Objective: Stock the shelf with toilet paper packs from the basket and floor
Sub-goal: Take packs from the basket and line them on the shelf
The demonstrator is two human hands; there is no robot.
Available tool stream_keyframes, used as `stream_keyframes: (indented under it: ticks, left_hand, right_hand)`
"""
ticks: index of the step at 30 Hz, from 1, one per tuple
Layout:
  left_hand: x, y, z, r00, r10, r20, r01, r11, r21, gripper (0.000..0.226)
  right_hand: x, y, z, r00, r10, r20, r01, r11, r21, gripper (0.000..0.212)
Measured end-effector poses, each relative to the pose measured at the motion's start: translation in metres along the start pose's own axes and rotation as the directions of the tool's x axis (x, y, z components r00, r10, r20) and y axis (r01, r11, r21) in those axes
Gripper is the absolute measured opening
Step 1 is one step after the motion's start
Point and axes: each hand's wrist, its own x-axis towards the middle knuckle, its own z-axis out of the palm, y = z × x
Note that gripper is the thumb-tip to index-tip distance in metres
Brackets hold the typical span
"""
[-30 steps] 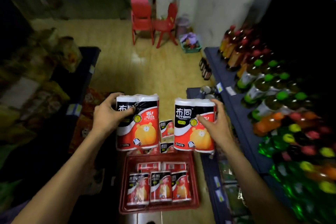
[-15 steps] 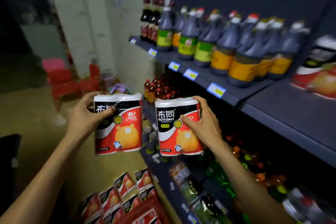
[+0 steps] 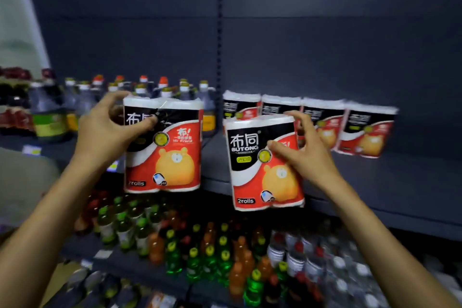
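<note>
My left hand (image 3: 105, 130) grips a two-roll toilet paper pack (image 3: 172, 157) by its upper left corner, held upright in front of the dark shelf (image 3: 375, 190). My right hand (image 3: 303, 155) grips a second, identical pack (image 3: 252, 165) by its right side, slightly lower, just before the shelf's front edge. Both packs are red, black and white with an orange bear. Several matching packs (image 3: 325, 120) stand in a row at the back of that shelf. The basket is out of view.
Dark sauce bottles (image 3: 82, 105) crowd the same shelf level to the left of a vertical upright (image 3: 220, 32). Below, a lower shelf holds many green, orange and red drink bottles (image 3: 207, 255). Bare shelf surface lies in front of and right of the stocked packs.
The view has swung from the aisle and basket round to face the shelf. Both hands have carried their packs up toward the shelf holding the row of packs.
</note>
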Motion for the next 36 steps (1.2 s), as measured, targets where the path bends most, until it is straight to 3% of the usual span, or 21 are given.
stream_keyframes:
  ticks: [6,10,20,29,36]
  left_hand:
    - [0.012,0.063,0.118,0.991,0.088,0.102,-0.077,0.991,-0.109,0.05]
    - [0.008,0.104,0.2,0.978,0.12,0.17,-0.097,0.986,-0.139,0.051]
    - [-0.008,0.226,0.387,0.966,0.18,0.187,-0.145,0.972,-0.183,0.05]
    - [-0.021,0.309,0.504,0.93,0.253,0.267,-0.193,0.954,-0.229,0.046]
    - [-0.015,0.334,0.574,0.905,0.304,0.298,-0.239,0.942,-0.236,0.048]
  right_hand:
    - [0.008,0.058,-0.12,0.966,0.117,-0.229,-0.147,0.982,-0.119,0.063]
    - [0.011,0.103,-0.197,0.926,0.156,-0.344,-0.217,0.965,-0.147,0.06]
    - [0.029,0.199,-0.366,0.883,0.187,-0.43,-0.285,0.942,-0.176,0.058]
    - [0.032,0.259,-0.445,0.821,0.236,-0.52,-0.32,0.944,-0.077,0.059]
    - [0.025,0.293,-0.48,0.746,0.294,-0.597,-0.397,0.917,-0.045,0.06]
